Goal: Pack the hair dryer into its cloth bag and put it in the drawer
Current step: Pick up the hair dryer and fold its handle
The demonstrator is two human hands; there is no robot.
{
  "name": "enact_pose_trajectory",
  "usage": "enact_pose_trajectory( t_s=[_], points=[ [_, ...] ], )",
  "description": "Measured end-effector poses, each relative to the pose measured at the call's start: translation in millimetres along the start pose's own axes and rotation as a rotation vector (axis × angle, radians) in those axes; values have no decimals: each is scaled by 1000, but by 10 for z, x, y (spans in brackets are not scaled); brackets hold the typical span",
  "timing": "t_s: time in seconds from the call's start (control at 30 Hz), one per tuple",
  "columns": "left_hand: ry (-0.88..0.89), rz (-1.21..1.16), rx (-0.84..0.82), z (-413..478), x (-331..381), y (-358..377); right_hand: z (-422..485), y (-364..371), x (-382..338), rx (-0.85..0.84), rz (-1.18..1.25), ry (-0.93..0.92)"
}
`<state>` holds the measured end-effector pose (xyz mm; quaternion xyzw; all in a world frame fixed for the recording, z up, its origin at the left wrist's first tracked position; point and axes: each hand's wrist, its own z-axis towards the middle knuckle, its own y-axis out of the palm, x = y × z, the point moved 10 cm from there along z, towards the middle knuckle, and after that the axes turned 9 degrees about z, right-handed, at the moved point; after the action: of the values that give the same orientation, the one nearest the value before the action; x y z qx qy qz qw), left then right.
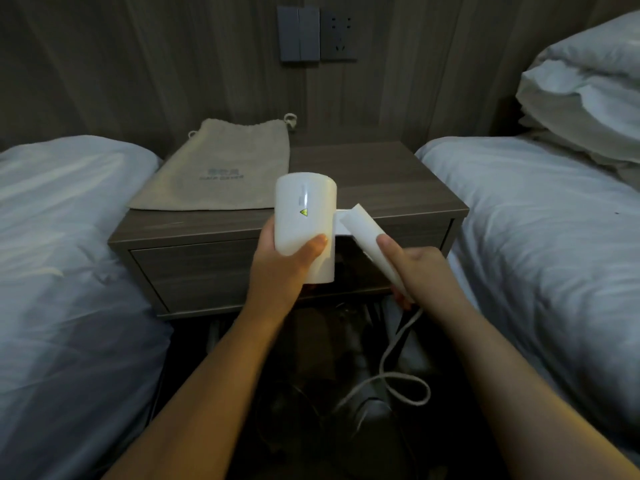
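Note:
I hold a white hair dryer (304,209) in front of the nightstand. My left hand (287,268) grips its barrel from below, thumb across the front. My right hand (415,268) is wrapped around its folding handle (367,237), which angles down to the right. The white cord (398,368) hangs from the handle's end and loops near the floor. A beige cloth bag (221,171) with a drawstring lies flat on the left half of the nightstand top (363,178). The drawer front (197,271) below looks shut.
White-covered beds flank the nightstand, one on the left (62,254) and one on the right (540,237), with pillows (588,98) stacked at the far right. Wall switches and a socket (317,32) sit above the nightstand. The dark floor between the beds holds shoes.

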<state>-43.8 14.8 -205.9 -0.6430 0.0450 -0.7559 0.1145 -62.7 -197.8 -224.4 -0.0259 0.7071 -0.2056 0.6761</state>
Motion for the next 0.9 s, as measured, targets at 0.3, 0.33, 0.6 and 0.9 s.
enact_pose_trajectory(
  t_s=[0.3,0.33,0.6,0.9],
  points=[
    [-123,-172,-39,17,-114,-57,-84,124,-60,-311,-251,-78],
    [-116,-187,-9,10,-105,-66,-89,131,-94,-280,-279,-124],
    [-186,-355,33,-25,-198,-83,-163,52,-266,-51,-324,-185],
    [-405,-601,-5,-141,-461,208,-268,240,-213,11,-88,-131]
  ],
)
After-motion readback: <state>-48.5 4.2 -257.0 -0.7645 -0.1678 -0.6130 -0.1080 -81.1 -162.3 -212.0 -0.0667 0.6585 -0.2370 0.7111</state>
